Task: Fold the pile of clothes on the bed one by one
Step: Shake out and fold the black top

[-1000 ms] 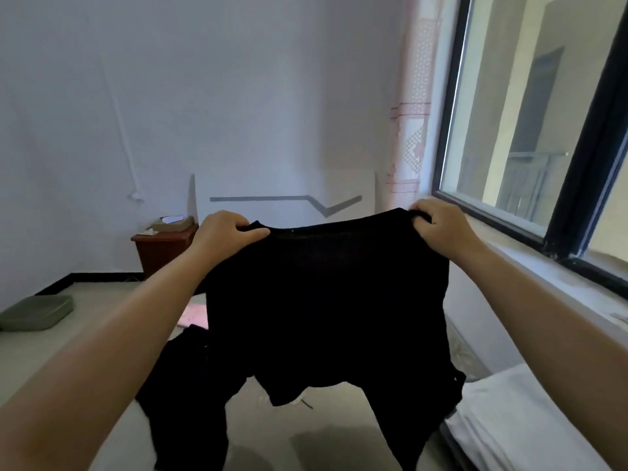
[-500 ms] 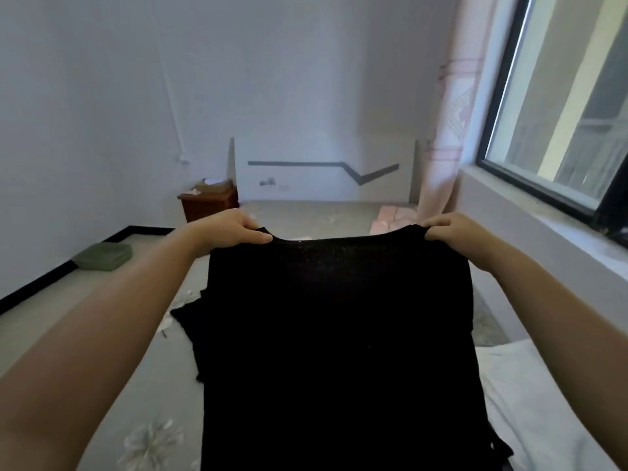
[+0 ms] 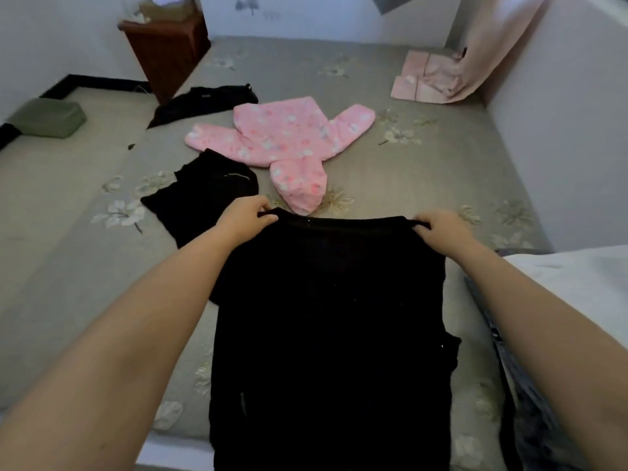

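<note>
- Black garment point(image 3: 326, 317): it lies stretched lengthwise on the bed point(image 3: 424, 158) right in front of you, its top edge pulled straight between your two hands and its lower end running out of the bottom of the view
- Your left hand point(image 3: 246, 217) pinches the top left corner of that edge, fingers curled over the fabric
- Your right hand point(image 3: 441, 229) pinches the top right corner the same way, thumb and fingers folded round the hem
- Just left of your left hand a second black piece point(image 3: 204, 195) lies crumpled on the sheet, partly under your forearm
- Beyond your hands a pink flowered top point(image 3: 282, 141) is spread flat with its sleeves out; one sleeve reaches almost to the held edge
- Farther back a third dark item point(image 3: 204, 102) lies near the bed's left side
- At the far right corner a folded pale pink piece point(image 3: 418, 79) sits beneath a hanging pink curtain point(image 3: 489, 42)
- A brown bedside cabinet point(image 3: 166, 52) stands at the far left with some clutter on top, too blurred to name
- A green cushion point(image 3: 47, 117) rests on the floor at left
- White bedding point(image 3: 577, 283) shows at your right
- No writing or label on anything can be read
</note>
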A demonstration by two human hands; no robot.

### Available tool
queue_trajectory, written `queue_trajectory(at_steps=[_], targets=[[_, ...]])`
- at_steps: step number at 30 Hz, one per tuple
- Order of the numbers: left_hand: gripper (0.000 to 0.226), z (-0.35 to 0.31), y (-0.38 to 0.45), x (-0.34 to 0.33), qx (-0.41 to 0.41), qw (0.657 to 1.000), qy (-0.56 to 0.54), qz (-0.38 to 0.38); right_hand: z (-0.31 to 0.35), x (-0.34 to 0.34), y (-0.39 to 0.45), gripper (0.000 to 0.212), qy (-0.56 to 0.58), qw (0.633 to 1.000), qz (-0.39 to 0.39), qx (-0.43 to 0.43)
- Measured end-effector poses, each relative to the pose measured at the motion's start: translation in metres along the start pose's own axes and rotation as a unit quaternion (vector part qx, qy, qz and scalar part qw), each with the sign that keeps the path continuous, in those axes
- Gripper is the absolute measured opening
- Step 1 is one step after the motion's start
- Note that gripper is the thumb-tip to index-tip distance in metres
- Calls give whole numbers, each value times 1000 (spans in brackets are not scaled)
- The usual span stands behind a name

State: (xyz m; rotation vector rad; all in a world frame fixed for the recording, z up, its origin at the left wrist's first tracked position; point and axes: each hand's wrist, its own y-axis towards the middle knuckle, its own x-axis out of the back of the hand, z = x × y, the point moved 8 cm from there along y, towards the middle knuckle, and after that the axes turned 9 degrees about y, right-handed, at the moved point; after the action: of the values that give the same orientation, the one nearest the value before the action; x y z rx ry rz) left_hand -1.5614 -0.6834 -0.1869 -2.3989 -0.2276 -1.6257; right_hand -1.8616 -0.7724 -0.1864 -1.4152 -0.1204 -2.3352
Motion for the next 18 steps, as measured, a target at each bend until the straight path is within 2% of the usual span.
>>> queue_trajectory(at_steps=[5, 9, 11, 14, 16, 18], targets=[[24, 8, 72, -27, -3, 995, 80, -67, -12, -16, 57, 26, -63, 993, -102, -9], [27, 11, 116, -66, -7, 983, 152, -106, -36, -36, 102, 26, -110, 984, -142, 1], [23, 10, 134, -88, -16, 980, 153, -123, -54, -52, 124, 25, -130, 979, -154, -5], [14, 6, 160, -126, -76, 972, 179, -135, -78, -83, 156, 18, -146, 974, -172, 4], [14, 12, 180, -156, -94, 966, 197, -138, -100, -111, 179, 20, -164, 974, -157, -5], [16, 29, 204, -189, -76, 972, 191, -117, -125, -143, 203, 26, -176, 976, -128, -21]])
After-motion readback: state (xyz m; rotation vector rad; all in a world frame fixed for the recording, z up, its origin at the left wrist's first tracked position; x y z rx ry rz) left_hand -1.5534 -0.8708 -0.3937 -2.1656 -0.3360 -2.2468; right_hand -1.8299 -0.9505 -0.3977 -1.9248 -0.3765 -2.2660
